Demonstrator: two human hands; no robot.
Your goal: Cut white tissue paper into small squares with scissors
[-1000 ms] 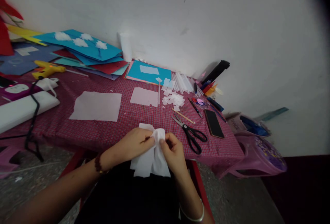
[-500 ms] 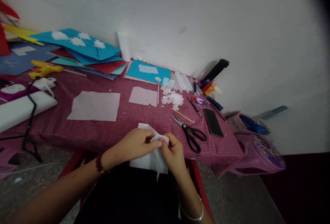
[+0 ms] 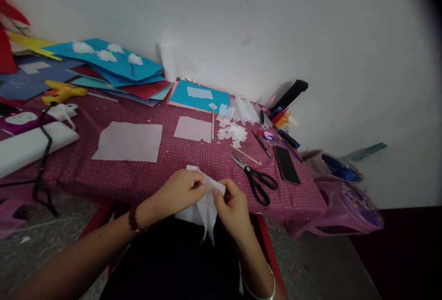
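A large pale sheet (image 3: 127,141) is laid flat on the left of the table (image 3: 176,155). At the near edge, thin white paper (image 3: 206,201) is pinched by the left hand (image 3: 179,192) and, at its right corner, by the right hand (image 3: 234,205). Scissors (image 3: 247,170) are placed beyond, a phone (image 3: 287,165) towards the right edge.

Craft workspace, home or workshop unclear | checked tablecloth (image 3: 179,162) | yellow glue gun (image 3: 64,92) | black-handled scissors (image 3: 255,178) | stacked coloured paper (image 3: 113,67)
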